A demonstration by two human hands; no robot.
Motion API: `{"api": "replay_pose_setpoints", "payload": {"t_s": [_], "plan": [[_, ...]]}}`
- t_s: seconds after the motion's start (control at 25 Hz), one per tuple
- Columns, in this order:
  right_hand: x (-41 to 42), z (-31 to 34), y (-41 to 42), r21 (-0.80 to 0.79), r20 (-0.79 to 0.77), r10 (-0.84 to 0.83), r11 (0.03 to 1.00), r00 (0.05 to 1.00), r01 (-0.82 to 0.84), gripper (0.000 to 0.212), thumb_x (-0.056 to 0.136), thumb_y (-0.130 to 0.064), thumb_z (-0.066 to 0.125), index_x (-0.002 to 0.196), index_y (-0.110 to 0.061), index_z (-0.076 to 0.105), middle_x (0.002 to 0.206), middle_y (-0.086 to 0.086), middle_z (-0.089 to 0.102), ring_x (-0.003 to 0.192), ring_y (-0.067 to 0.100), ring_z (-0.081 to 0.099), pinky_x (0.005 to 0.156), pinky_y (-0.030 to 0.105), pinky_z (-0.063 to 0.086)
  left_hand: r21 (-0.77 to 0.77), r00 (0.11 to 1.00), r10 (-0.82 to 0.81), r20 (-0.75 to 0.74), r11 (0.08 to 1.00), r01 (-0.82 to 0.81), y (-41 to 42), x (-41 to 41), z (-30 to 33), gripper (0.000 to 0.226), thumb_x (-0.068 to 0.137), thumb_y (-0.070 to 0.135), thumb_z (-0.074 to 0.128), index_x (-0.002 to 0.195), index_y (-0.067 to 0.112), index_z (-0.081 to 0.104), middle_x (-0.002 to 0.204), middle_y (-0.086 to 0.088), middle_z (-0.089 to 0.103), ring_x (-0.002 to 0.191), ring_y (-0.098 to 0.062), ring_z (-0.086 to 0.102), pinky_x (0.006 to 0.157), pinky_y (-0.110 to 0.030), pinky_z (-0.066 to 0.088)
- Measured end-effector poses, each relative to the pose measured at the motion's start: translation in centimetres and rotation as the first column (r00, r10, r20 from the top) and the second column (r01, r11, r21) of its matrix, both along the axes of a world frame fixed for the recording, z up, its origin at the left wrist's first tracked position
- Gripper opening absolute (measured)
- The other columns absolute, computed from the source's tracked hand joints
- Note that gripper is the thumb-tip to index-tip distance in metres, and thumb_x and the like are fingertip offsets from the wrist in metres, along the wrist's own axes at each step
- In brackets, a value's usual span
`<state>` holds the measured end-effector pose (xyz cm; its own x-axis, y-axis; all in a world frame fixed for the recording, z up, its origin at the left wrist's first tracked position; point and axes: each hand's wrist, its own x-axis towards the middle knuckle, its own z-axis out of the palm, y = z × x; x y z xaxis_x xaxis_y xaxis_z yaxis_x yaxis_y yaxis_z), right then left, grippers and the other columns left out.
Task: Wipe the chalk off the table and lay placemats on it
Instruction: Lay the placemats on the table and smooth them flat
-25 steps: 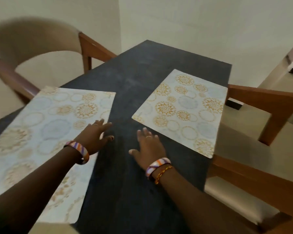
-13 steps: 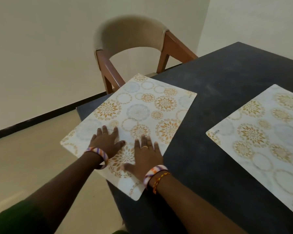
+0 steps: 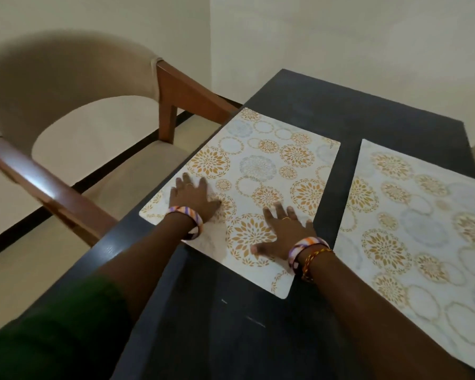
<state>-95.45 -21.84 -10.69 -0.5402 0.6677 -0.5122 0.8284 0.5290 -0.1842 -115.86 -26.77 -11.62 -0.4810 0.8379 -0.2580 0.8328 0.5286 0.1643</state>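
Note:
Two white placemats with orange and blue circle patterns lie on the dark table. The left placemat lies flat along the table's left edge. My left hand presses flat on its near left part, fingers spread. My right hand presses flat on its near right part, fingers straight. The right placemat lies beside it, a dark strip of table between them. A few faint pale marks show on the table near me.
A wooden chair with a beige padded back and seat stands close against the table's left side. Pale walls meet in a corner behind the table. A black skirting line runs along the floor at left.
The left placemat has moved fully onto the table and turned square with its left edge. Both hands stayed flat on it. The view has swung back to the right.

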Motion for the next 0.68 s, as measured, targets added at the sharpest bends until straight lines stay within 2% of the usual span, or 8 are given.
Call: {"api": "replay_pose_setpoints", "payload": {"t_s": [0.04, 0.12, 0.2, 0.24, 0.36, 0.68], "plan": [[-0.4, 0.1, 0.3, -0.007, 0.004, 0.000, 1.000, 1.000, 0.000, 0.098, 0.082, -0.065, 0.052, 0.150, -0.028, -0.008, 0.156, -0.002, -0.022, 0.145, 0.024, -0.015, 0.115, 0.056, -0.001, -0.002, 0.998, 0.065, -0.005, 0.998, -0.065, 0.6, -1.6, -0.1, 0.086, 0.089, 0.056, 0.046, 0.150, 0.010, 0.008, 0.155, -0.023, -0.001, 0.143, -0.039, 0.005, 0.116, -0.045, 0.012], [-1.0, 0.3, 0.3, -0.008, 0.006, -0.001, 1.000, 1.000, 0.001, 0.099, 0.082, -0.063, 0.054, 0.150, -0.027, -0.008, 0.156, -0.003, -0.020, 0.145, 0.025, -0.013, 0.115, 0.056, 0.000, -0.008, 0.988, 0.155, 0.012, 0.988, -0.155, 1.2, -4.3, -0.5, 0.094, 0.081, 0.061, 0.054, 0.146, 0.002, 0.019, 0.150, -0.025, 0.020, 0.136, -0.040, 0.026, 0.112, -0.046, 0.027], [-1.5, 0.5, -0.1, -0.013, 0.005, -0.011, 1.000, 1.000, 0.011, 0.099, 0.083, -0.061, 0.056, 0.151, -0.026, -0.007, 0.157, -0.003, -0.018, 0.145, 0.025, -0.012, 0.115, 0.055, 0.000, 0.036, 0.981, 0.178, 0.079, 0.983, -0.182, 1.1, -5.7, -1.0, 0.089, 0.077, 0.061, 0.059, 0.137, 0.001, 0.035, 0.136, -0.020, 0.044, 0.120, -0.035, 0.047, 0.101, -0.045, 0.042], [-1.5, 0.6, -0.3, -0.016, 0.002, -0.017, 1.000, 1.000, 0.017, 0.099, 0.083, -0.060, 0.056, 0.151, -0.026, -0.007, 0.157, -0.003, -0.018, 0.146, 0.025, -0.012, 0.115, 0.055, 0.000, 0.069, 0.980, 0.174, 0.098, 0.981, -0.181, 0.9, -5.9, -1.2, 0.083, 0.077, 0.060, 0.061, 0.133, 0.002, 0.040, 0.129, -0.018, 0.050, 0.113, -0.033, 0.051, 0.096, -0.043, 0.046], [-1.7, 0.8, -0.7, -0.025, -0.004, -0.026, 0.999, 1.000, 0.026, 0.098, 0.084, -0.058, 0.056, 0.151, -0.025, -0.007, 0.157, -0.003, -0.018, 0.145, 0.026, -0.012, 0.115, 0.055, -0.001, 0.133, 0.980, 0.177, 0.091, 0.973, -0.188, 0.3, -5.8, -1.3, 0.074, 0.077, 0.058, 0.062, 0.125, 0.003, 0.047, 0.120, -0.015, 0.055, 0.106, -0.030, 0.054, 0.093, -0.040, 0.048], [-1.7, 0.8, -0.8, -0.024, -0.011, -0.016, 1.000, 1.000, 0.015, 0.096, 0.085, -0.059, 0.054, 0.151, -0.025, -0.007, 0.157, -0.002, -0.017, 0.145, 0.026, -0.011, 0.114, 0.055, -0.001, 0.134, 0.986, 0.166, 0.014, 0.977, -0.167, -0.1, -5.0, -0.4, 0.063, 0.083, 0.054, 0.057, 0.112, -0.002, 0.055, 0.112, -0.017, 0.059, 0.101, -0.029, 0.056, 0.085, -0.034, 0.045]]}}
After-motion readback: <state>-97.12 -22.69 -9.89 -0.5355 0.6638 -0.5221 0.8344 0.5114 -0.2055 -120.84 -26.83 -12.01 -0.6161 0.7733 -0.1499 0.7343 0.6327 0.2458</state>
